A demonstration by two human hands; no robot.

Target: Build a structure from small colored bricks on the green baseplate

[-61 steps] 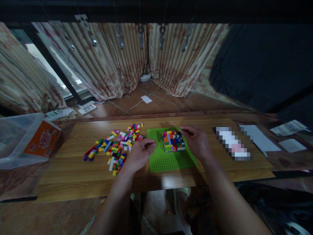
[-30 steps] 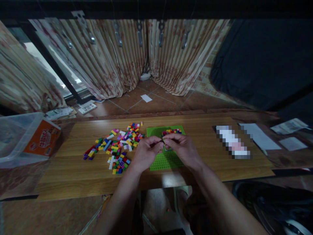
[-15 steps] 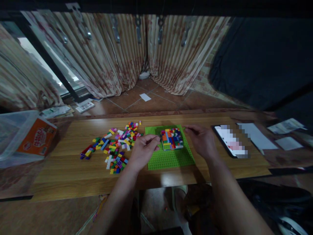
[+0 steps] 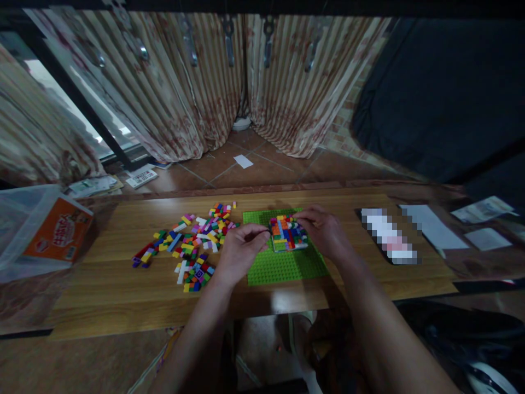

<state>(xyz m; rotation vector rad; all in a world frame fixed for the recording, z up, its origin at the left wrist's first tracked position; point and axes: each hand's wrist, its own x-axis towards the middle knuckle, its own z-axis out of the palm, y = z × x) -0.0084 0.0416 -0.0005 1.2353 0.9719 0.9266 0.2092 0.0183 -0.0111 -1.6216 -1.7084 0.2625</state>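
Note:
A multicoloured block of toy bricks point(image 4: 289, 232) stands on a green studded baseplate point(image 4: 266, 271). My left hand point(image 4: 244, 249) is at the block's left side, thumb and fingers pinched together; whatever may be between them is too small to make out. Over the block's far right corner is my right hand point(image 4: 322, 227), its fingertips also closed in a pinch. What those fingertips hold, if anything, is hidden. Loose bricks point(image 4: 209, 235) in many colours lie in a spread pile left of the baseplate.
All this is on a low wooden table point(image 4: 123, 306). A phone point(image 4: 388, 235), partly blurred out, lies to the right, with a white paper point(image 4: 432, 227) beyond it. At the far left is a clear plastic bin point(image 4: 24, 262) with an orange label.
My right hand has moved left, from beside the baseplate to the block's far right corner. My left hand has stayed nearly in place.

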